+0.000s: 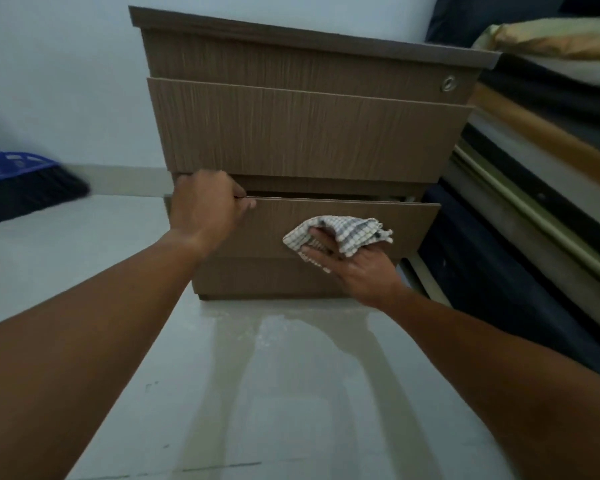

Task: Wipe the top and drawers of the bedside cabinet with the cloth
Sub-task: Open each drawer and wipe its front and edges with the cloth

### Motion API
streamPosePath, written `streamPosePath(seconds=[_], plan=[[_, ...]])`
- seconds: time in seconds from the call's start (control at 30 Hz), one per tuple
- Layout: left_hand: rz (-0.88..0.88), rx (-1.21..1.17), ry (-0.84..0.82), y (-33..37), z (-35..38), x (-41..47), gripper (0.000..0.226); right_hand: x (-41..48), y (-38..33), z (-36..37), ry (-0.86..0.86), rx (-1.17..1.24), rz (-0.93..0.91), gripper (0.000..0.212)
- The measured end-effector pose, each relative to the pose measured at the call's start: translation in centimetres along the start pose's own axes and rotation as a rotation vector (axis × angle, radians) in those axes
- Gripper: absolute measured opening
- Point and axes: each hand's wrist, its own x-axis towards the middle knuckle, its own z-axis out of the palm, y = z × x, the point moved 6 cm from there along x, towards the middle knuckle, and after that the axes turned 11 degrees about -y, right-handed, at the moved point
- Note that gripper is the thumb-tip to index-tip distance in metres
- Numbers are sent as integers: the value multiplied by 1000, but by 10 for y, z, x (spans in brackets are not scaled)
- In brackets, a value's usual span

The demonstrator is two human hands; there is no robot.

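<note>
A brown wood-grain bedside cabinet (pixel 305 129) stands on the floor against a pale wall, seen from low in front. Its middle drawer sticks out a little and its bottom drawer (pixel 274 220) is pulled partly out. My left hand (pixel 207 206) grips the top left edge of the bottom drawer's front. My right hand (pixel 357 266) holds a white and grey checked cloth (pixel 350 233) pressed against the right part of that drawer front. The cabinet's top surface is hidden from this low angle; only its front edge shows.
A bed (pixel 541 140) with stacked mattresses and a dark frame stands close on the right of the cabinet. A blue broom with dark bristles (pixel 21 185) rests on the floor at the left. The pale tiled floor (pixel 274 375) lies in front.
</note>
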Motion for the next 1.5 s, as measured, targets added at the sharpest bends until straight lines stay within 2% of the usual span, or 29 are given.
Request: streamPosePath(seconds=[0.1,0.17,0.23,0.37,0.5,0.6,0.67,0.7,0.73,0.83,0.93,1.0,1.1,1.17,1.23,1.33,1.4,1.5], plan=[[121,31,-24,37,16,3,22,-31,34,-10,134,82,251,60],[142,66,-9,57,23,6,21,-42,53,-12,178,178,447,63],[127,96,6,71,26,9,24,-49,69,-11,210,310,660,66],[61,104,21,79,29,15,25,-54,80,-14,460,795,1107,69],[3,171,29,81,36,20,28,-44,67,-13,616,1043,1396,65],[-12,218,44,78,42,24,27,-44,52,20,593,1365,1690,55],[40,253,46,80,50,22,25,-52,38,37,455,1391,1883,36],[68,283,49,82,53,20,24,-54,32,39,424,1394,1908,24],[99,324,58,85,55,18,25,-54,28,42,399,1424,1891,14],[172,518,98,89,55,12,28,-42,16,40,166,1445,1714,17],[151,638,-7,86,59,2,35,-24,12,25,-67,1307,1433,17],[149,606,-57,83,66,0,44,-18,14,16,-151,1306,1307,16],[219,487,-49,75,67,3,57,-28,27,14,-82,1399,1320,21],[312,445,-34,67,65,-2,46,-36,37,8,43,1366,1291,28],[372,417,-97,54,72,-12,27,-43,44,-4,131,1260,1233,31],[215,335,-357,27,95,-18,22,-42,46,-21,153,1047,1087,40],[117,286,-391,14,104,-17,23,-34,40,-25,177,897,979,40],[77,264,-397,8,116,-16,26,-20,26,-8,166,797,865,37]])
